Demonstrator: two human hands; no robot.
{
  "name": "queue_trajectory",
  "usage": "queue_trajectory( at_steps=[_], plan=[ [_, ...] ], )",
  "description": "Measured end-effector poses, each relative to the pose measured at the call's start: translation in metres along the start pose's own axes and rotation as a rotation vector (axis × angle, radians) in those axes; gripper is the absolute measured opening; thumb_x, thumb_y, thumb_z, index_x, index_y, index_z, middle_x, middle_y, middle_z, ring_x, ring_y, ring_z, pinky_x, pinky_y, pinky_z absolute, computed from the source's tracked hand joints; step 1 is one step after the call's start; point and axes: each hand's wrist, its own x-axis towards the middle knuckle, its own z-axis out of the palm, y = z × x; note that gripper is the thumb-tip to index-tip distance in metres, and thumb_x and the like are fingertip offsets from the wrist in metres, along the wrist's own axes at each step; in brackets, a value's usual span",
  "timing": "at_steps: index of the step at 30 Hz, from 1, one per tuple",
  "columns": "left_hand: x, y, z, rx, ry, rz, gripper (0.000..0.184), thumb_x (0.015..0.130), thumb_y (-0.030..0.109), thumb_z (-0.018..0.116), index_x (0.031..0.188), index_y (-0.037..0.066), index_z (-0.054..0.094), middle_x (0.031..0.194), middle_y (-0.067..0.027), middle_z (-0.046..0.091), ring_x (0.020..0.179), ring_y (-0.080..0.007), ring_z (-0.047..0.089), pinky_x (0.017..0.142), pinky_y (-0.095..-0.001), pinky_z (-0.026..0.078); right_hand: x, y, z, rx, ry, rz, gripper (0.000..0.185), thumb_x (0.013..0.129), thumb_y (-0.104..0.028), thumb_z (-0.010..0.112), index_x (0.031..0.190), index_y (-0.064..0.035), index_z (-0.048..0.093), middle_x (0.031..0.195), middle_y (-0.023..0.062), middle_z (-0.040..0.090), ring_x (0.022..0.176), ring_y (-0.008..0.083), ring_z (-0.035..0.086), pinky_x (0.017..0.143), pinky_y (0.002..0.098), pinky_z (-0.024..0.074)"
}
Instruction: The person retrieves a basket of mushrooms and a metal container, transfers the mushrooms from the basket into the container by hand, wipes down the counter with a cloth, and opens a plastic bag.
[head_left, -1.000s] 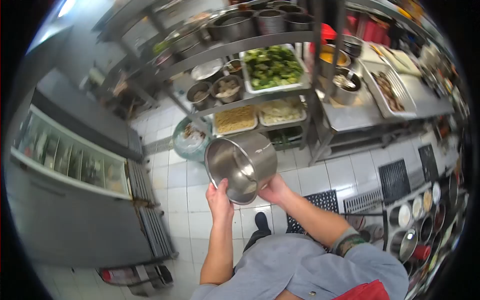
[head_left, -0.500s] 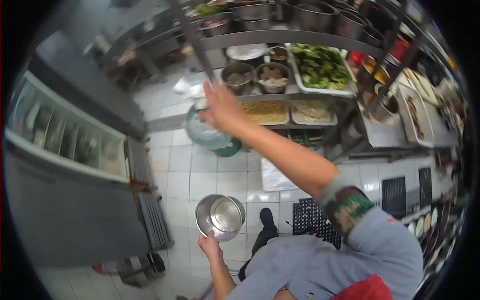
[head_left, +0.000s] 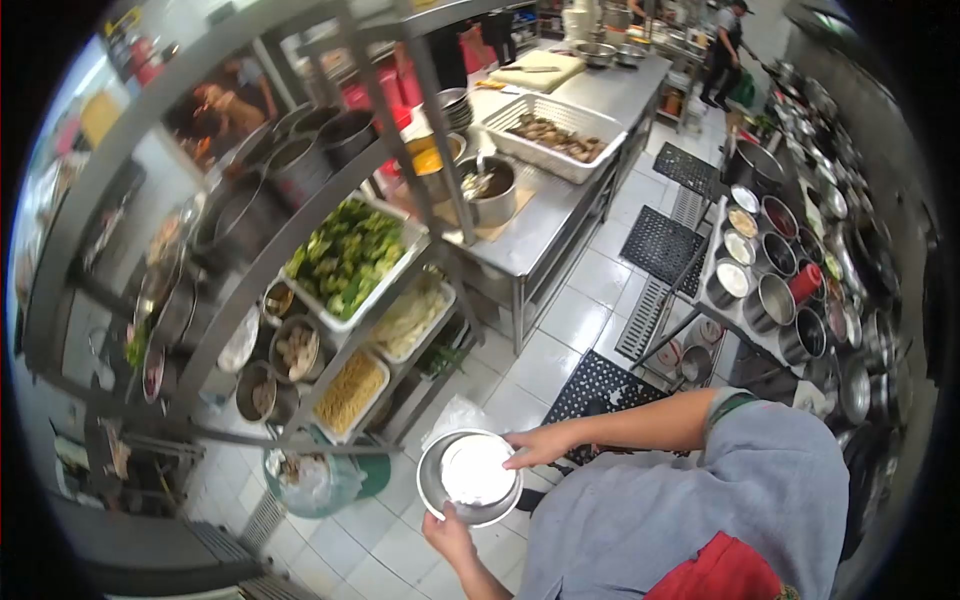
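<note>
A round stainless steel pot (head_left: 432, 480) is held level in front of my waist, with its mouth facing up. My left hand (head_left: 452, 537) grips its near rim, thumb over the edge. My right hand (head_left: 540, 446) holds the rim on the right side, with the fingers partly hidden by the pot. The inside of the pot looks bright white; whether that is glare or contents I cannot tell. A clear plastic bag (head_left: 460, 416) lies on the floor just beyond it.
To the left, a metal rack holds a tray of green vegetables (head_left: 345, 255) and a tray of noodles (head_left: 350, 393). Below stands a green waste bin (head_left: 372, 474). A steel table (head_left: 525, 245), black floor mats (head_left: 605, 392) and a counter of metal containers (head_left: 770, 302) lie right. A co-worker (head_left: 726, 52) stands far back.
My right hand has come back from above the bin to the pot's rim. My view has swung right, towards the steel table and the counter. My left hand still holds the pot.
</note>
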Motion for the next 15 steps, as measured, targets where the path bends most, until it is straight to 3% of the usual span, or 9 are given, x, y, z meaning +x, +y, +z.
queue_trajectory(
  at_steps=[2, 5, 7, 10, 15],
  plan=[
    [0.017, 0.012, 0.051, -0.013, -0.098, 0.071, 0.016, 0.090, 0.005, 0.065, 0.100, -0.007, 0.068, 0.089, -0.0102, 0.072, 0.078, -0.0144, 0.062, 0.072, -0.0309, 0.050, -0.049, -0.012, -0.051, 0.355, 0.055, 0.187, 0.095, 0.096, -0.064, 0.054, 0.155, 0.0034, 0.021, 0.147, 0.0265, 0.046, 0.125, 0.0352, 0.058, 0.099, 0.0433, 0.0513],
    [0.024, 0.034, 0.127, 0.030, -0.186, 0.124, 0.013, 0.090, 0.005, 0.065, 0.098, -0.005, 0.068, 0.088, -0.0078, 0.070, 0.077, -0.0126, 0.060, 0.071, -0.0292, 0.048, -0.102, 0.024, -0.127, 0.342, 0.216, 0.134, 0.095, 0.095, -0.062, 0.057, 0.157, -0.0009, 0.018, 0.149, 0.0244, 0.045, 0.121, 0.0333, 0.060, 0.095, 0.0414, 0.0539],
    [0.020, 0.058, 0.176, 0.038, -0.195, 0.111, 0.009, 0.090, 0.003, 0.065, 0.096, -0.003, 0.067, 0.087, -0.0044, 0.068, 0.076, -0.0104, 0.057, 0.069, -0.0278, 0.046, -0.121, 0.055, -0.171, 0.523, 0.413, 0.086, 0.095, 0.094, -0.061, 0.061, 0.157, -0.0024, 0.019, 0.146, 0.0221, 0.047, 0.114, 0.0322, 0.064, 0.090, 0.0395, 0.0555],
    [0.018, 0.070, 0.226, 0.015, -0.267, -0.026, 0.009, 0.091, 0.003, 0.065, 0.097, -0.003, 0.067, 0.089, -0.0057, 0.069, 0.077, -0.0111, 0.059, 0.070, -0.0283, 0.047, -0.150, 0.084, -0.226, 0.814, 0.670, 0.008, 0.091, 0.093, -0.059, 0.063, 0.153, -0.0021, 0.026, 0.140, 0.0187, 0.051, 0.105, 0.0293, 0.068, 0.086, 0.0396, 0.0562],
    [0.009, 0.104, 0.300, -0.034, -0.315, -0.027, 0.016, 0.091, 0.006, 0.067, 0.103, -0.004, 0.068, 0.094, -0.0077, 0.071, 0.081, -0.0136, 0.063, 0.074, -0.0283, 0.049, -0.165, 0.107, -0.349, 0.990, 1.002, -0.147, 0.091, 0.092, -0.055, 0.066, 0.152, -0.0026, 0.022, 0.137, 0.0206, 0.052, 0.093, 0.0259, 0.069, 0.068, 0.0363, 0.0583]
  ],
)
